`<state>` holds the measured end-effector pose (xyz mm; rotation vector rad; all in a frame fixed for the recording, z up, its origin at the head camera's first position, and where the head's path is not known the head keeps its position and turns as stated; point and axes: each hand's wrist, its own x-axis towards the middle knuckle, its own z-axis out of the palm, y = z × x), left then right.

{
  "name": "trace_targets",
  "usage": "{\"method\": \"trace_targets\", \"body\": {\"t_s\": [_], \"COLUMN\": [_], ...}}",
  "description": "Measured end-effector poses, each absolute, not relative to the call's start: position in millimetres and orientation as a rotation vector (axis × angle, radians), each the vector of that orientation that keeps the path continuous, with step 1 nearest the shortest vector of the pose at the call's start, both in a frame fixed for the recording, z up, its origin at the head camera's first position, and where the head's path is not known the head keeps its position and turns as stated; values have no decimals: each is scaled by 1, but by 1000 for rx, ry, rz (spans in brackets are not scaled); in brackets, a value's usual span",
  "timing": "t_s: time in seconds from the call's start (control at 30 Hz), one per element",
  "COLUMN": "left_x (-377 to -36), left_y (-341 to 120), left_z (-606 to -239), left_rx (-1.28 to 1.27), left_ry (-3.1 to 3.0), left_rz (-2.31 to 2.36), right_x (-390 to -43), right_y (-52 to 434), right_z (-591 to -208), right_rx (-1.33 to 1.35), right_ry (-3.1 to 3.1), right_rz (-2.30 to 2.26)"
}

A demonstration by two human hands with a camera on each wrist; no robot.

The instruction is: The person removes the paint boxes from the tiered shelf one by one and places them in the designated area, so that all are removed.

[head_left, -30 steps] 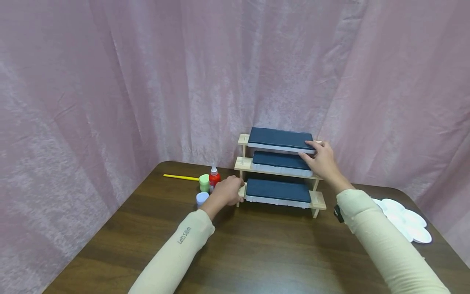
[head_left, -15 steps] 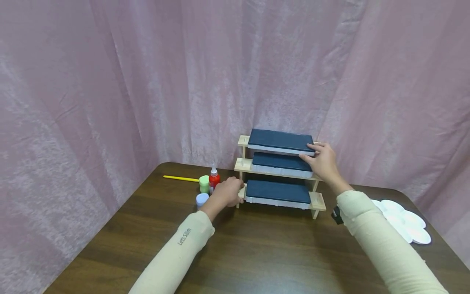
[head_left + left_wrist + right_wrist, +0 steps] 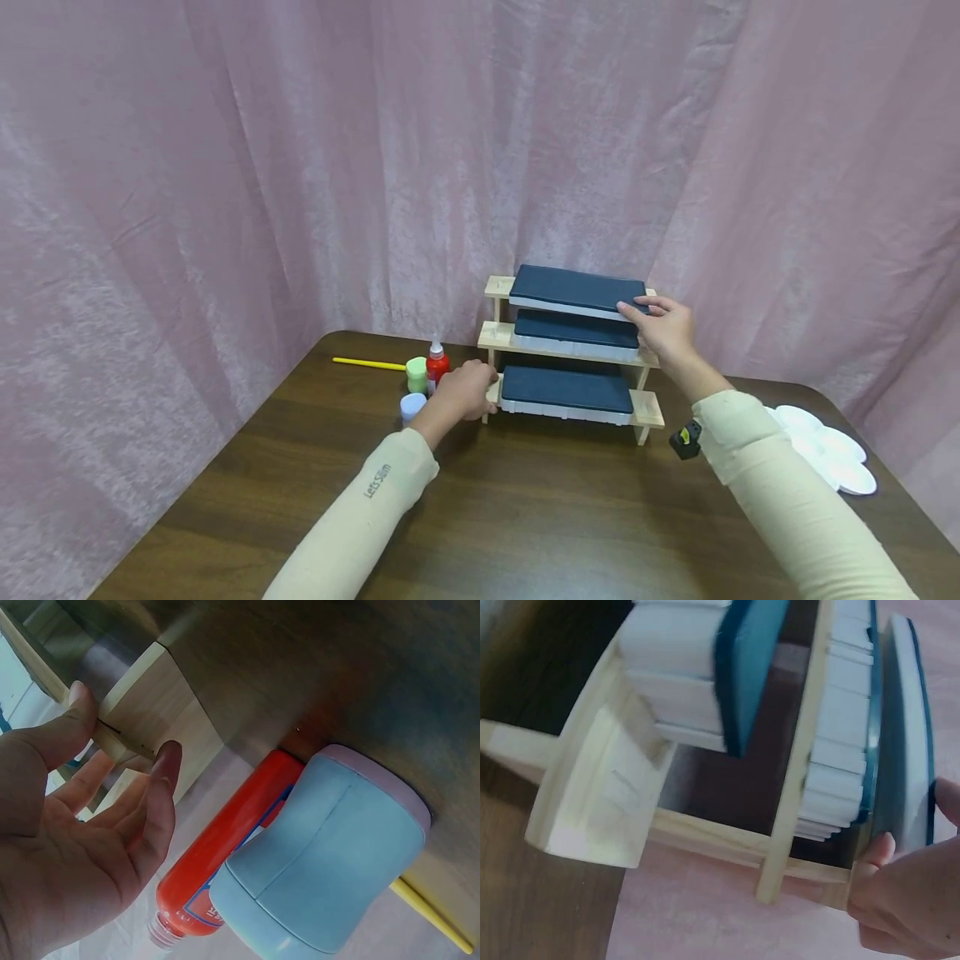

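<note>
A three-tier wooden rack (image 3: pixel 496 335) stands at the back of the table, with a long white box under a dark blue lid on each tier. My left hand (image 3: pixel 467 390) grips the left end of the lowest board; in the left wrist view, thumb and fingers close around the wood. Up at the top tier, my right hand (image 3: pixel 670 333) pinches the right end of the top box (image 3: pixel 577 287), thumb at the front and fingers over the lid. That box sits slightly skewed, its right end nearer me. The middle box (image 3: pixel 573 329) and bottom box (image 3: pixel 566 390) lie on their boards.
Left of the rack stand a red bottle (image 3: pixel 437 363), a green container (image 3: pixel 417 375) and a pale blue container (image 3: pixel 412 406), close by my left hand. A yellow stick (image 3: pixel 367 363) lies behind them. A white flower-shaped palette (image 3: pixel 840 446) lies at the right, partly behind my sleeve.
My right hand has shifted a little right and toward me, drawing the top box's right end along with it. The left hand keeps its place on the lowest board.
</note>
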<state>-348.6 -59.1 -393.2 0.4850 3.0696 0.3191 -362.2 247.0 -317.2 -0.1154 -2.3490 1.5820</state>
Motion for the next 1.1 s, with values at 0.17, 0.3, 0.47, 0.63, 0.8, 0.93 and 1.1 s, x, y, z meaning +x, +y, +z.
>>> {"method": "trace_targets", "body": {"t_s": [0.17, 0.3, 0.47, 0.63, 0.8, 0.93, 1.1], "left_x": [-350, -350, -350, -350, -351, -353, -355], "left_y": [-59, -59, -60, -60, -61, -62, -63], "left_z": [-393, -393, -393, -392, -393, -393, -394], "left_rx": [486, 480, 473, 472, 465, 452, 432], "left_ry": [3061, 3060, 3058, 3053, 3040, 3025, 3018], "left_rz": [332, 329, 330, 350, 371, 385, 401], "right_x": [-363, -364, -368, -371, -372, -368, -362], "right_y": [252, 255, 256, 256, 256, 256, 258], "right_z": [-311, -308, -310, -318, -326, -326, -325], "right_rx": [-70, 27, 86, 103, 99, 124, 170], "right_ry": [-2410, -2470, -2503, -2484, -2432, -2386, -2362], "right_rz": [1740, 1801, 1764, 1671, 1611, 1598, 1568]}}
